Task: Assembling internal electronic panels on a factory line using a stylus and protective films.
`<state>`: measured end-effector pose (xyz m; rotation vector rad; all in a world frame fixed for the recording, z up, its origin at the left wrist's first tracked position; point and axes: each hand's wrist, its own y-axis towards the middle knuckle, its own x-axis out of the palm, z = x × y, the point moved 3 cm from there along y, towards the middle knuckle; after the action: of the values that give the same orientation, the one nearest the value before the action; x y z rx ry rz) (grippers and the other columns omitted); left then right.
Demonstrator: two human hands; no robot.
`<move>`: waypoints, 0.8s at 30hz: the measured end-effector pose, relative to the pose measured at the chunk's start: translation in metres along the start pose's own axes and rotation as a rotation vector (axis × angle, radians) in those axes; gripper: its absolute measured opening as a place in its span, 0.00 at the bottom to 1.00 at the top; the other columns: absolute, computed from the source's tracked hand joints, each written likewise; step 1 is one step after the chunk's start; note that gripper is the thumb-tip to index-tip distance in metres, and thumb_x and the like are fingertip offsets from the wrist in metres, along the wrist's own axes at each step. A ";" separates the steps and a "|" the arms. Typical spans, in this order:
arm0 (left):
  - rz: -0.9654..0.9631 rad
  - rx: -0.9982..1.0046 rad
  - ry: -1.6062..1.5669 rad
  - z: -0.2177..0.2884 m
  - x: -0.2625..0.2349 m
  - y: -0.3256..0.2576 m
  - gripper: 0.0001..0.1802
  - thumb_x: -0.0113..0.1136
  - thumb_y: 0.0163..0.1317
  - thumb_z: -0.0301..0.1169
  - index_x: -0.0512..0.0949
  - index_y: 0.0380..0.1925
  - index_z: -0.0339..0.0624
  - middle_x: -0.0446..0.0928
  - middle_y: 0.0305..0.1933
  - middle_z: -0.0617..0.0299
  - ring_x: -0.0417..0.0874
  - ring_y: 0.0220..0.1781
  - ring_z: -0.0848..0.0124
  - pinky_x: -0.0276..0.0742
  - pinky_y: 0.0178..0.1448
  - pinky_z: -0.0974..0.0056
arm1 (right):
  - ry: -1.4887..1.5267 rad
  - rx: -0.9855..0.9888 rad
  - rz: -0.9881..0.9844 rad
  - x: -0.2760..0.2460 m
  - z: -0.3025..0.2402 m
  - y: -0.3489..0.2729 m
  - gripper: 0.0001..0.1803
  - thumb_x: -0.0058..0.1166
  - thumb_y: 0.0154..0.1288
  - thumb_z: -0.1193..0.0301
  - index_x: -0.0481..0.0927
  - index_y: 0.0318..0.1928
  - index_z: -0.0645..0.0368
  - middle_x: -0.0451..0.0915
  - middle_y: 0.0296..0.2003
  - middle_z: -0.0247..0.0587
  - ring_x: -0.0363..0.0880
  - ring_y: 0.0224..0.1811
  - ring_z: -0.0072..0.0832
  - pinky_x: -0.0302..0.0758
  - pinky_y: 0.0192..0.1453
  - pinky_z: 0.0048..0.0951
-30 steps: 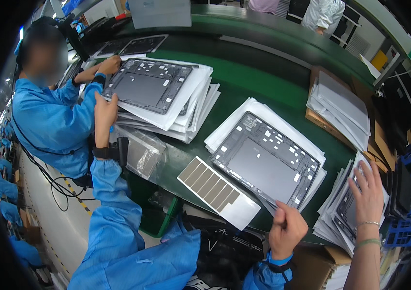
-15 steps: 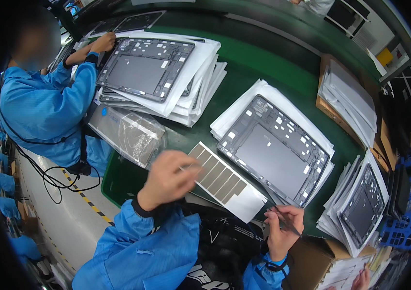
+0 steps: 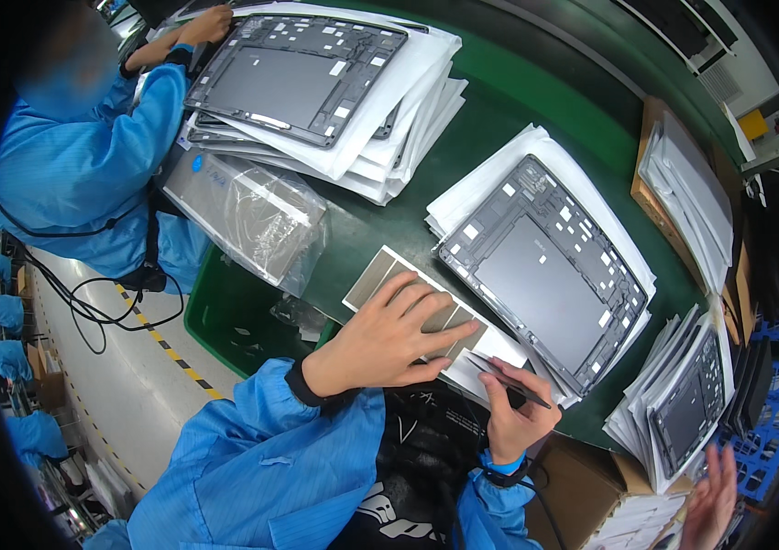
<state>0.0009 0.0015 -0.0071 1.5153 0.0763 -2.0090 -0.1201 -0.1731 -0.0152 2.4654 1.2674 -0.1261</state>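
Observation:
My left hand (image 3: 389, 335) lies flat on a white backing sheet (image 3: 380, 275) that carries several grey-brown adhesive strips, fingers spread toward the right. My right hand (image 3: 516, 412) grips dark tweezers (image 3: 509, 382), whose tips point at the sheet's right end just beside my left fingertips. Just beyond the sheet, a dark grey tablet frame (image 3: 545, 270) rests face-up on a stack of white foam sheets (image 3: 490, 179) on the green work surface (image 3: 536, 101).
A person in a blue coat (image 3: 87, 156) at the left handles another dark frame (image 3: 293, 73) on a white stack. A plastic-wrapped bundle (image 3: 252, 211) lies between us. More stacked frames (image 3: 683, 408) and a box of sheets (image 3: 683, 197) sit at right. Another person's hand (image 3: 710, 500) shows lower right.
My left hand has moved right and settled flat on the strip sheet. My right hand with the tweezers has come up to the sheet's right end. The view has dropped closer to the bench.

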 end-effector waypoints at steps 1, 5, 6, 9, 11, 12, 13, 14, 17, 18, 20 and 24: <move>-0.004 -0.009 -0.010 0.000 0.001 -0.001 0.33 0.68 0.60 0.47 0.77 0.68 0.64 0.73 0.62 0.57 0.74 0.63 0.57 0.64 0.76 0.44 | -0.002 0.003 -0.002 0.001 0.001 0.000 0.16 0.77 0.52 0.81 0.84 0.39 0.67 0.89 0.36 0.52 0.91 0.40 0.34 0.85 0.45 0.27; 0.005 0.011 -0.045 -0.001 0.004 0.001 0.33 0.68 0.60 0.46 0.77 0.68 0.66 0.73 0.64 0.56 0.73 0.65 0.56 0.65 0.75 0.44 | -0.092 -0.043 -0.035 0.003 -0.002 0.003 0.16 0.78 0.52 0.80 0.82 0.39 0.66 0.90 0.36 0.53 0.92 0.41 0.36 0.85 0.46 0.29; -0.012 0.014 -0.054 -0.001 0.005 0.001 0.32 0.68 0.60 0.45 0.77 0.67 0.66 0.73 0.65 0.56 0.73 0.66 0.55 0.66 0.74 0.45 | -0.106 -0.043 -0.037 0.003 -0.003 0.004 0.16 0.78 0.52 0.80 0.83 0.38 0.65 0.90 0.36 0.53 0.92 0.41 0.36 0.85 0.46 0.29; -0.021 0.023 -0.057 0.001 0.006 0.004 0.31 0.67 0.61 0.44 0.77 0.67 0.66 0.73 0.65 0.55 0.73 0.66 0.55 0.67 0.74 0.45 | -0.118 -0.069 -0.047 0.003 -0.002 0.005 0.16 0.78 0.52 0.81 0.83 0.38 0.66 0.90 0.36 0.53 0.92 0.41 0.37 0.85 0.45 0.29; -0.012 0.032 -0.051 0.001 0.005 0.006 0.31 0.67 0.61 0.44 0.78 0.66 0.66 0.74 0.64 0.55 0.73 0.66 0.55 0.67 0.73 0.45 | -0.119 -0.083 -0.053 0.004 -0.003 0.007 0.16 0.77 0.52 0.81 0.83 0.38 0.66 0.90 0.36 0.53 0.92 0.40 0.37 0.85 0.45 0.29; -0.016 0.036 -0.038 0.001 0.004 0.006 0.31 0.66 0.61 0.44 0.78 0.66 0.66 0.74 0.64 0.55 0.73 0.66 0.55 0.67 0.73 0.45 | -0.117 -0.097 -0.059 0.004 -0.004 0.007 0.16 0.77 0.52 0.82 0.83 0.39 0.66 0.89 0.36 0.54 0.92 0.40 0.37 0.85 0.45 0.29; -0.019 0.040 -0.025 0.001 0.004 0.006 0.31 0.66 0.60 0.43 0.78 0.66 0.66 0.74 0.64 0.55 0.73 0.65 0.55 0.67 0.73 0.45 | -0.120 -0.097 -0.056 0.004 -0.004 0.007 0.16 0.77 0.52 0.82 0.83 0.39 0.66 0.89 0.36 0.54 0.92 0.40 0.37 0.85 0.45 0.29; -0.018 0.043 -0.027 0.001 0.004 0.006 0.31 0.66 0.60 0.43 0.78 0.66 0.66 0.74 0.64 0.55 0.73 0.65 0.55 0.67 0.73 0.45 | -0.112 -0.100 -0.049 0.006 -0.004 0.007 0.15 0.76 0.53 0.82 0.82 0.38 0.67 0.89 0.36 0.54 0.91 0.40 0.37 0.85 0.46 0.29; -0.004 0.038 -0.034 0.001 0.003 0.006 0.31 0.66 0.60 0.43 0.78 0.66 0.66 0.74 0.63 0.55 0.73 0.65 0.55 0.67 0.73 0.45 | -0.085 -0.045 -0.008 0.006 -0.006 0.008 0.13 0.74 0.55 0.84 0.82 0.38 0.67 0.89 0.36 0.54 0.91 0.40 0.36 0.85 0.47 0.29; -0.002 0.035 -0.042 0.000 0.003 0.006 0.30 0.66 0.60 0.43 0.78 0.66 0.66 0.74 0.63 0.55 0.73 0.65 0.55 0.67 0.73 0.46 | -0.063 0.014 0.022 0.005 -0.005 0.009 0.12 0.73 0.56 0.84 0.81 0.38 0.68 0.89 0.36 0.54 0.91 0.41 0.35 0.85 0.47 0.29; 0.001 0.034 -0.051 0.000 0.002 0.007 0.30 0.67 0.60 0.43 0.79 0.66 0.66 0.74 0.63 0.55 0.73 0.66 0.56 0.66 0.73 0.46 | 0.014 0.075 0.057 0.003 -0.001 0.010 0.12 0.73 0.57 0.84 0.81 0.38 0.68 0.89 0.35 0.53 0.91 0.41 0.34 0.85 0.48 0.30; -0.024 0.023 -0.041 0.001 0.000 0.008 0.30 0.67 0.60 0.42 0.79 0.66 0.65 0.74 0.64 0.56 0.73 0.65 0.56 0.66 0.73 0.46 | 0.111 0.149 0.062 0.001 -0.001 0.010 0.11 0.72 0.58 0.85 0.81 0.38 0.68 0.89 0.35 0.53 0.90 0.42 0.33 0.85 0.50 0.30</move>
<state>0.0041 -0.0057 -0.0036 1.4932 0.0549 -2.0664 -0.1117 -0.1774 -0.0115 2.6689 1.2670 -0.0707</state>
